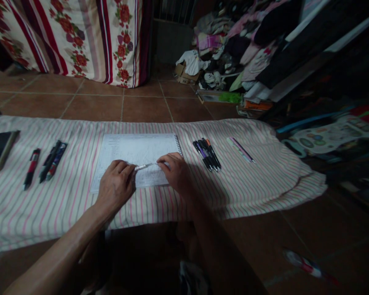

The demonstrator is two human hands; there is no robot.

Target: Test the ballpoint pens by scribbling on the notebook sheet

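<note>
My left hand [118, 180] is closed round a slim, pale pen [144, 166] whose narrow end points right. Just past that end, my right hand [174, 168] has thumb and fingertips pinched together. Whatever sits in that pinch is too small to make out, and I cannot tell if it joins the pen. Both hands are over a spiral-bound notebook [138, 145] with writing on its page. To the right of the notebook lie several pens [207, 155], mostly black, side by side.
A striped cloth [258, 184] covers the table. Two slim pens [241, 149] rest at right. Farther left are a red and black pen [32, 169], a group of dark pens [53, 160] and a dark-screened tablet [0, 150]. Clothes [209, 41] are heaped beyond the table.
</note>
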